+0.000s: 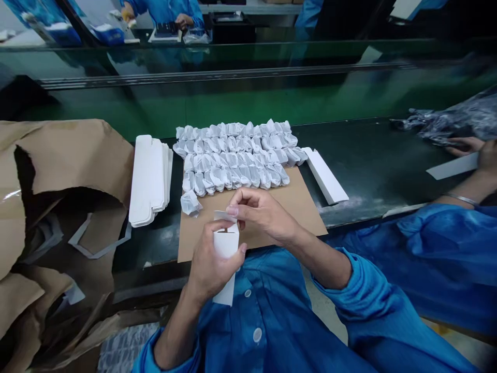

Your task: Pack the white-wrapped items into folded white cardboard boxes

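A narrow white cardboard box (225,247) is held upright in front of my chest. My left hand (209,264) is wrapped around its body. My right hand (259,213) pinches the end flap at the top, which stands up. Just beyond my hands, several rows of small items in white wrapping (233,160) lie on a brown cardboard sheet (301,199). One wrapped item (190,203) sits apart at the near left of the rows. What is inside the box I hold cannot be made out.
Flat white box blanks (149,178) are stacked on the left beside a large torn carton (77,155). A formed white box (325,177) lies right of the sheet. A co-worker's hands (481,155) hold a white piece at far right, near clear plastic bags (458,119).
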